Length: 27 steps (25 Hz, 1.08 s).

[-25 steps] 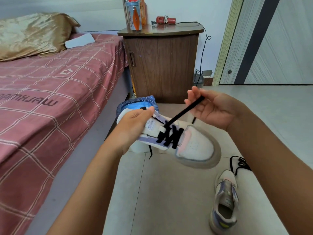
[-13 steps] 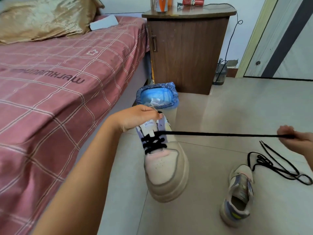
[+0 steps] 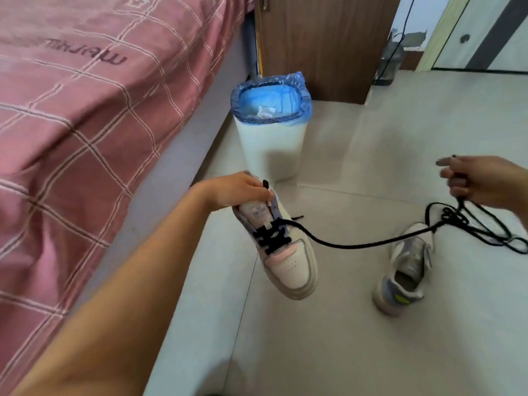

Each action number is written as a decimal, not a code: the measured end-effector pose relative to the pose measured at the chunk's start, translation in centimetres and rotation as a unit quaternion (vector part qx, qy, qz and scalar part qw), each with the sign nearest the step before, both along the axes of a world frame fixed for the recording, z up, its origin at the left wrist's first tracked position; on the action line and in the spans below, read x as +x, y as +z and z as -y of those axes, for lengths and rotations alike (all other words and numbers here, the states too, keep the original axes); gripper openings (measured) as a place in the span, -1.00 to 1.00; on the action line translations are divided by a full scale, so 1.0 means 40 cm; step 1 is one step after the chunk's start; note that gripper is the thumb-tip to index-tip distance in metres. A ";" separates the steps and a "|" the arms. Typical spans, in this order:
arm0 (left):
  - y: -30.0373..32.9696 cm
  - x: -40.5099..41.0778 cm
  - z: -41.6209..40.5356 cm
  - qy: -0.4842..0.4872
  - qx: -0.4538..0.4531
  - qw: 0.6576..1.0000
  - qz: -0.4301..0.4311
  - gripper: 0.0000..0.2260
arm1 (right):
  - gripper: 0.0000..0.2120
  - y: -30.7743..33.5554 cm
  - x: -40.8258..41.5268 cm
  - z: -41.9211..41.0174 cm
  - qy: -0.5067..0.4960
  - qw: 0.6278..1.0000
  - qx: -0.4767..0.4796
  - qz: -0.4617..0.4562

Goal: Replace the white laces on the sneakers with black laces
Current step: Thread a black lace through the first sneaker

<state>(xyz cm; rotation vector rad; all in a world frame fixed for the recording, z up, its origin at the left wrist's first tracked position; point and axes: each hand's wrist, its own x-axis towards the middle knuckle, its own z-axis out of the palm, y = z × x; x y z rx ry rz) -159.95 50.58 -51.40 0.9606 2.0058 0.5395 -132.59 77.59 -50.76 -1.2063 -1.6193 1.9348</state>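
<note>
— Pale matte tile floor; pink checked bedspread left; dark wood cabinet far; white bin with crinkled blue liner.

— I log my left hand gripping the held sneaker by its tongue, toe down.

— Lace?

— Black lace, woven, sags rightward into my right hand, fingers curled round it. Second sneaker lies on the floor, right.

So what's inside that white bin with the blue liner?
Inside the white plastic bin, lined with a blue plastic bag, a crumpled white scrap shows near the top. Anything below it is hidden by the bin's walls.
</note>
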 end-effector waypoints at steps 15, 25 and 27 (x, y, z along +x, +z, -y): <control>-0.342 0.442 0.015 0.549 0.008 0.649 0.527 -0.78 | -0.93 -0.188 -0.250 0.231 0.259 0.904 0.303 0.151; -0.338 0.230 0.002 -0.082 0.055 0.991 -0.089 -0.79 | -0.86 -0.161 -0.316 0.302 0.232 0.964 0.116 0.062; -0.406 0.267 -0.012 -0.216 0.011 0.969 -0.123 -0.72 | -0.85 -0.166 -0.327 0.321 0.242 0.962 0.109 0.066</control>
